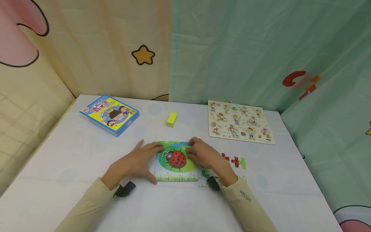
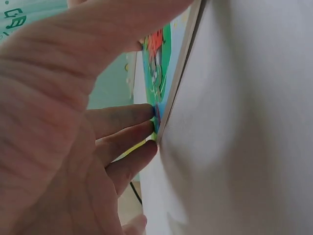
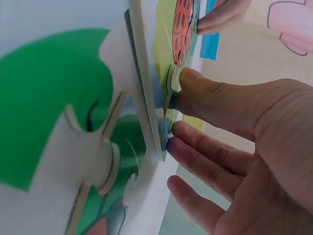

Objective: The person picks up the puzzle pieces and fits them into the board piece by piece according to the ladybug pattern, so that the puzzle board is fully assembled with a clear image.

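Observation:
A square ladybug puzzle board (image 1: 176,175) lies flat on the table between both hands. My left hand (image 1: 136,162) is spread along its left side, the fingertips touching the upper left corner and the thumb by the lower left corner. At the board's upper right, my right hand (image 1: 204,154) pinches a small puzzle piece (image 3: 174,79) between thumb and fingers, tilted against the printed surface. The fingers hide much of that piece. Loose puzzle pieces (image 1: 242,163) in red and green lie right of the board, some partly under the right wrist.
A blue and yellow box (image 1: 114,116) sits at the back left. A yellow block (image 1: 171,119) stands behind the board. At the back right lies a cream board with printed figures (image 1: 237,120). Curtains (image 1: 232,48) hang behind the white table (image 1: 150,206).

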A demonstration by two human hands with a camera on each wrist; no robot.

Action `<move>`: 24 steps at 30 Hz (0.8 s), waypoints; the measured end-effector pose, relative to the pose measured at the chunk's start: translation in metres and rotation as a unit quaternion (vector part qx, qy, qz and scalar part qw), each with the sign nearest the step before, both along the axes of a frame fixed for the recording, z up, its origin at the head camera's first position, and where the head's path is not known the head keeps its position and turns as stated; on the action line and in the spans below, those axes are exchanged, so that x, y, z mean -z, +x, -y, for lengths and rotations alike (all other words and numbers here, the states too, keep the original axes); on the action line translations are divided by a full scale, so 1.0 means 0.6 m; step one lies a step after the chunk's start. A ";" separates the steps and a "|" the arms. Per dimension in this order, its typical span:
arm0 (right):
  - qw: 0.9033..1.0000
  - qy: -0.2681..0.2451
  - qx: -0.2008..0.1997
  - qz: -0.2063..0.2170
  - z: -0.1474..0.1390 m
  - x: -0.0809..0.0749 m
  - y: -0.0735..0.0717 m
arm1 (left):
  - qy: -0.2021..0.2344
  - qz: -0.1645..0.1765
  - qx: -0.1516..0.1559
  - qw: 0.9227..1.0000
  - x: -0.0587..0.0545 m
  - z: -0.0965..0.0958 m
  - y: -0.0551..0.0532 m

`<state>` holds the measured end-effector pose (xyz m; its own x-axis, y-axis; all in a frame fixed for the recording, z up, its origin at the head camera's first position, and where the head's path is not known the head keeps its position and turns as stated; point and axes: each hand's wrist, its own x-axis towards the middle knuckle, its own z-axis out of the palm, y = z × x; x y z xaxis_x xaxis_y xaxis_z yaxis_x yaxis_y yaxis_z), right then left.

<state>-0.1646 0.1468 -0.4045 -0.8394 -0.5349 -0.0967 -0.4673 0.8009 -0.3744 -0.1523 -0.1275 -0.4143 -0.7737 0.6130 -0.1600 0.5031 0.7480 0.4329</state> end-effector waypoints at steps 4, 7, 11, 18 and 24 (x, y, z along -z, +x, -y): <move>1.000 0.008 0.015 0.008 -0.001 0.000 0.000 | 0.005 0.005 -0.002 1.000 0.000 0.005 -0.003; 0.999 0.017 0.035 -0.003 0.001 0.000 0.000 | 0.011 0.006 0.001 1.000 0.001 0.006 -0.004; 0.998 0.034 0.049 -0.017 -0.003 0.001 -0.002 | 0.012 0.003 0.003 1.000 0.004 0.007 -0.005; 0.999 0.028 0.014 0.034 -0.030 -0.010 -0.009 | 0.009 0.010 0.001 1.000 0.006 0.006 -0.005; 0.999 0.004 0.020 0.049 -0.059 -0.034 -0.003 | 0.009 0.021 -0.005 1.000 0.006 0.004 -0.003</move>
